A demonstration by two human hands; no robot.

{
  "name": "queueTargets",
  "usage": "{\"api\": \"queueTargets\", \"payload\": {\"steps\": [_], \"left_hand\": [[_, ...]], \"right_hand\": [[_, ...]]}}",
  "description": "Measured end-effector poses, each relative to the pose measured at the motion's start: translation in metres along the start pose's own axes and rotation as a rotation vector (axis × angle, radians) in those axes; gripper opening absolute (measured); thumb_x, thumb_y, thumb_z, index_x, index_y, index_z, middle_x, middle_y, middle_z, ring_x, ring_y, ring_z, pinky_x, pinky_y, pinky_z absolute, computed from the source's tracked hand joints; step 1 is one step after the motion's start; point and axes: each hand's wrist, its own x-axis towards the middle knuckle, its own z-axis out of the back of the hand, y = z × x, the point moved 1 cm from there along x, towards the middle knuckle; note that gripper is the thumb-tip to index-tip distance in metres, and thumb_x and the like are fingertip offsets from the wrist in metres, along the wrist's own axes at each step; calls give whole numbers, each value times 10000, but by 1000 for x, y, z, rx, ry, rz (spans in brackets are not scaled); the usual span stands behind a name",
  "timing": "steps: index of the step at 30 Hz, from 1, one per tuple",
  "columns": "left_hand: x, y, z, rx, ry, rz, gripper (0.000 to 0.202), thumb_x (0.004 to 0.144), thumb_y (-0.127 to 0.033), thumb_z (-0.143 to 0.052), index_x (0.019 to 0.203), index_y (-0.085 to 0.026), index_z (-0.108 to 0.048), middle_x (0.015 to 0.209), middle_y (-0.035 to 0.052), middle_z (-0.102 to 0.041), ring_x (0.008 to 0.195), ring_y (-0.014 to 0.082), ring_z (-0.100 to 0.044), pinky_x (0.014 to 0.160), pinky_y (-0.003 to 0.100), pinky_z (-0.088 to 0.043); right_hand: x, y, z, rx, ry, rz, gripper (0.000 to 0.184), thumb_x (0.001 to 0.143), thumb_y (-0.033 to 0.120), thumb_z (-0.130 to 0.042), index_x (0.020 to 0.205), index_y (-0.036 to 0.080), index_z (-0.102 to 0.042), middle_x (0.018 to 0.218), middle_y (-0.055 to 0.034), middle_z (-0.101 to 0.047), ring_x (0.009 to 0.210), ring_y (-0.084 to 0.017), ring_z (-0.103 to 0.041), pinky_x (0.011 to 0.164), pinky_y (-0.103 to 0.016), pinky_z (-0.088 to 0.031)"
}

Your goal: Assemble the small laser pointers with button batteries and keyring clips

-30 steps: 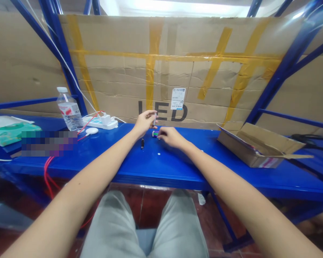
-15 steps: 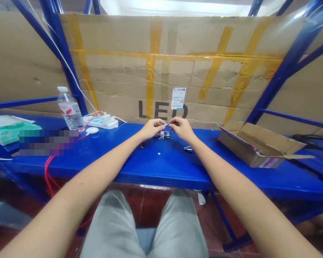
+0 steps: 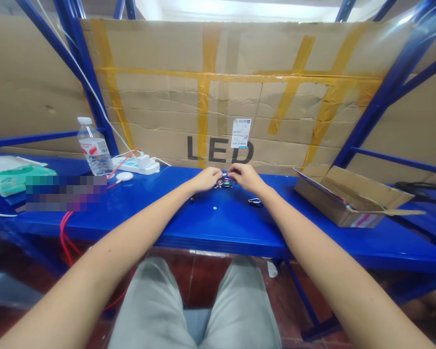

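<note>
My left hand point(image 3: 205, 179) and my right hand point(image 3: 245, 177) meet over the blue steel shelf top point(image 3: 189, 228). Their fingertips pinch a tiny silver metal piece point(image 3: 224, 172) between them. Directly beneath lies a small heap of multicoloured metal clips point(image 3: 223, 183), partly hidden by my fingers. A single dark clip point(image 3: 192, 198) stands left of my left hand. Right of my right hand lies a small blue-and-silver carabiner point(image 3: 255, 202). A white round dot point(image 3: 214, 207) sits on the shelf in front of the heap.
A plastic water bottle point(image 3: 94, 150), a white power strip point(image 3: 136, 165) and red cable point(image 3: 63, 232) stand at left. An open cardboard box point(image 3: 349, 198) lies at right. Taped cardboard point(image 3: 218, 97) backs the shelf.
My hands have dropped slightly closer to the heap of clips, still pinching the silver piece together. About a second ago they were apart.
</note>
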Motion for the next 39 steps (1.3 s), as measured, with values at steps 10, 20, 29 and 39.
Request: {"api": "queueTargets", "payload": {"steps": [10,20,29,39], "left_hand": [[-5,2,0,-14,17,-58,129,869,-286,-600,849,-159,-608,781,40,-681,727,170,-619,657,278,-443],[-9,-10,-2,185,-21,-153,108,949,-275,-456,920,-198,-526,836,35,-647,777,190,-594,687,310,-426],[-7,-15,-2,45,-133,-205,108,825,-223,-608,757,-167,-545,764,16,-631,729,154,-561,667,274,-399],[-13,-21,-4,155,-140,-306,109,887,-211,-552,787,-170,-560,745,13,-630,706,148,-561,657,266,-371]], "right_hand": [[-7,8,4,-23,228,27,185,838,183,-476,694,168,-591,614,-2,-625,574,-129,-547,606,-250,-404],[-6,11,10,61,251,-31,218,855,285,-528,665,180,-544,601,1,-617,523,-129,-548,553,-259,-415],[-7,5,12,205,276,-77,247,840,353,-611,673,177,-568,600,-4,-631,520,-136,-566,541,-267,-444],[-8,7,12,415,275,-173,251,767,335,-682,642,176,-534,494,18,-546,422,-103,-464,459,-246,-354]]}}
